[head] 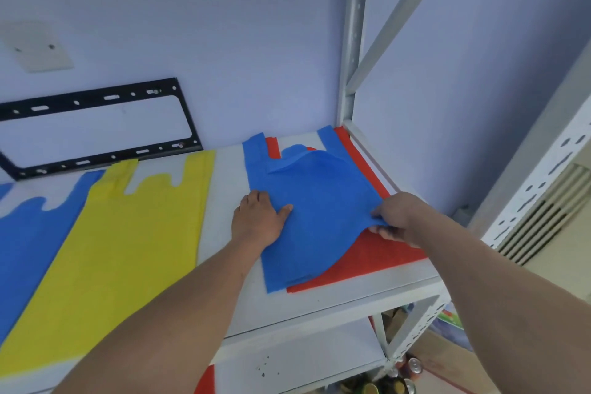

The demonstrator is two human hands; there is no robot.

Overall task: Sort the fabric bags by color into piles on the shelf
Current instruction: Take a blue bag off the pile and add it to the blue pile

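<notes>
The left hand presses the blue bag flat on the shelf, steadying it, while the right hand has a pinching grip on its edge (red bag beneath), probably to peel it off.

You have bare shelf along the front edge and a strip between the yellow bag and blue bag. The upright post and diagonal brace block your right.
</notes>
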